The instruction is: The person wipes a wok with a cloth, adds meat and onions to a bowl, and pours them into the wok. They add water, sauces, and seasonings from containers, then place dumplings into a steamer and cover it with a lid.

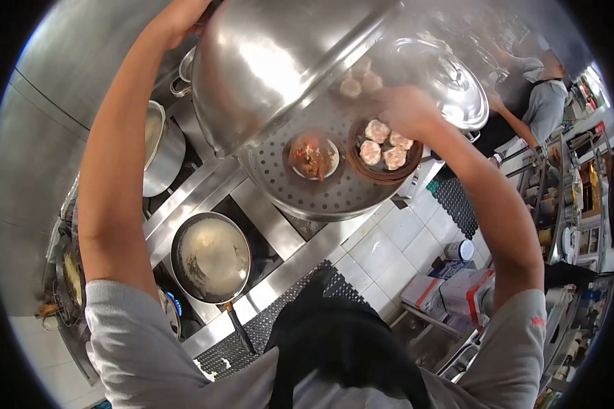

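Note:
My left hand (pixel 183 19) is at the top, closed on the large domed steamer lid (pixel 252 68), which is tilted up; the lid hides most of its fingers. Below the lid is a perforated steamer tray (pixel 286 187). My right hand (pixel 413 112) is closed at the far rim of a round brown steamer basket (pixel 382 178), its fingers blurred by steam. Several pale dumplings (pixel 370 152) lie in that basket. Left of it sits a small dish (pixel 312 157) of reddish-brown food. Farther back, more dumplings (pixel 351 87) show faintly through steam.
A frying pan (pixel 215 258) with pale liquid rests on the stove, its handle sticking out toward me. A tall pot (pixel 167 160) stands at left and a blue flame (pixel 175 303) burns nearby. Another metal lid (pixel 457 88) is at right. Another person (pixel 542 102) stands beyond.

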A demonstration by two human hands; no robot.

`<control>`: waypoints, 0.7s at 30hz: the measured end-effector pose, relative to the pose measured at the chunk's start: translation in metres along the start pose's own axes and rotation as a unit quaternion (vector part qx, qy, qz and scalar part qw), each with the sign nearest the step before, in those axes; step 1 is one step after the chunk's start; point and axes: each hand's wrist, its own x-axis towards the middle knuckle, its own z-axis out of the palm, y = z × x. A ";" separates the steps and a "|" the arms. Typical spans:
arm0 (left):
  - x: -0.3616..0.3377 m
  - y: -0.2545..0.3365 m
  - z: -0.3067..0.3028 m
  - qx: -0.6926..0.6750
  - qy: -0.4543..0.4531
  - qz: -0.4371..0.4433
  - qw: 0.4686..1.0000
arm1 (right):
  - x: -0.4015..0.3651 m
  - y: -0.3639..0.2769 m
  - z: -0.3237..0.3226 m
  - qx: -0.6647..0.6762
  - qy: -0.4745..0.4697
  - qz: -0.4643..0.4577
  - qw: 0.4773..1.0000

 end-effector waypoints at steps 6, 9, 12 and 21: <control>-0.006 -0.002 0.000 0.011 0.037 0.007 0.999 | 0.058 0.033 0.075 0.015 -0.003 -0.085 0.996; -0.003 -0.002 -0.007 0.056 0.022 -0.020 0.998 | 0.083 0.041 0.085 0.101 -0.029 -0.142 0.984; 0.021 -0.022 -0.029 0.088 -0.024 -0.009 0.996 | 0.090 0.021 0.066 0.142 -0.070 -0.080 0.984; 0.009 -0.020 -0.017 0.077 -0.001 0.019 0.997 | 0.097 -0.030 0.064 0.182 -0.076 -0.038 0.980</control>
